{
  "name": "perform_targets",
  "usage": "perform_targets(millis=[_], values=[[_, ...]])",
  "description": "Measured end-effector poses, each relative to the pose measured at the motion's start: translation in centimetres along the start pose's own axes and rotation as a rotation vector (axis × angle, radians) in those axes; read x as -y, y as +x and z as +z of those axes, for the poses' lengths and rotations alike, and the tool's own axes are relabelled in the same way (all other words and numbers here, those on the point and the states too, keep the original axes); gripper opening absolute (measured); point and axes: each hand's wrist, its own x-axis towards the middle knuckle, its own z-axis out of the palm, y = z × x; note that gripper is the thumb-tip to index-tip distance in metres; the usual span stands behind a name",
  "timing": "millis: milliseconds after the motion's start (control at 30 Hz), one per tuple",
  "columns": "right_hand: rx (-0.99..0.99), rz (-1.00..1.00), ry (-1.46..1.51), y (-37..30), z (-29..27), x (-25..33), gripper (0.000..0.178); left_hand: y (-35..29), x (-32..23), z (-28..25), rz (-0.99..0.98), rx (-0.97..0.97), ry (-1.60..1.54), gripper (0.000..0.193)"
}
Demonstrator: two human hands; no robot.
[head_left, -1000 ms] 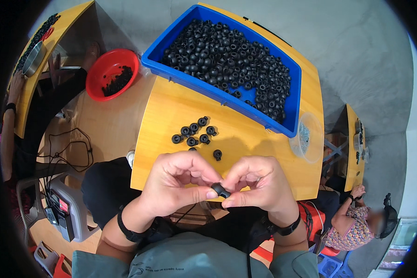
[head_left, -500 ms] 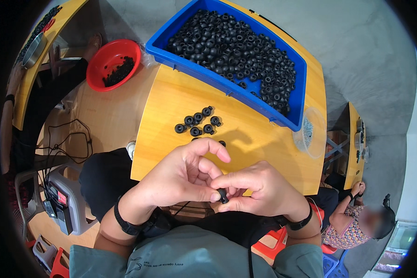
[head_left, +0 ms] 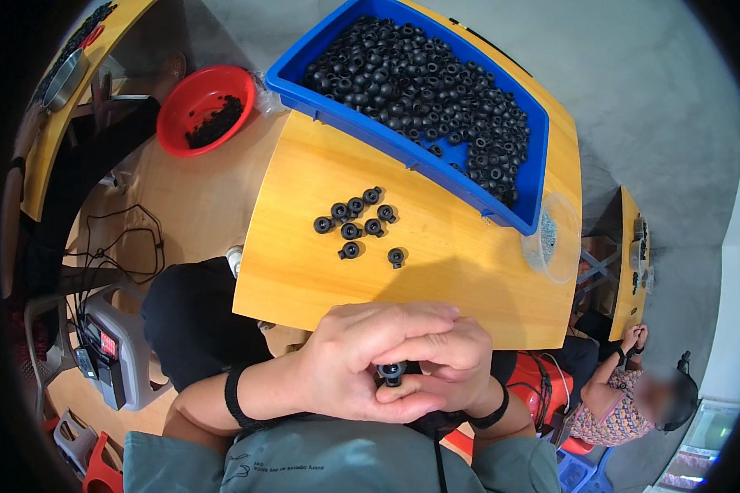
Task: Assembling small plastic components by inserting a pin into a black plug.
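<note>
My left hand (head_left: 341,366) and my right hand (head_left: 464,357) are pressed together in front of my body, below the table's near edge. Between them sits a round black cord lock (head_left: 392,373), its ringed end facing up. Fingers of both hands close round it, overlapping, so its lower part is hidden. On the yellow table (head_left: 304,279) beyond lie several similar black cord locks (head_left: 350,231) in a loose cluster. One cord lock (head_left: 396,257) stands apart, nearer to my hands.
A blue tray (head_left: 403,164) heaped with black round parts fills the table's far side. At the right edge stands a clear tub (head_left: 562,259) of small silvery pieces. A red basin (head_left: 168,123) with black parts is at the far left. Another person (head_left: 612,394) sits at right.
My hands have drawn back toward my body and closed together round the cord lock, which was pinched in my fingertips. The cord locks on the table now show fully.
</note>
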Motion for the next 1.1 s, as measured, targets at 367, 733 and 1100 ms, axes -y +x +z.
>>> perform_targets(millis=[367,733,1100], values=[[-0.062,-0.014,-0.112,-1.9,0.6,-0.5,0.020,-0.2,-0.2,0.1,0.046,0.031,-0.018,0.046],[0.024,0.369,-0.455,-1.6,-0.9,-5.5,0.026,0.9,0.5,-5.1,-0.388,-0.507,0.020,0.026],[-0.443,0.428,-0.409,-2.7,-7.4,-7.3,0.028,0.4,2.0,-1.2,-0.620,-0.021,0.527,0.024]])
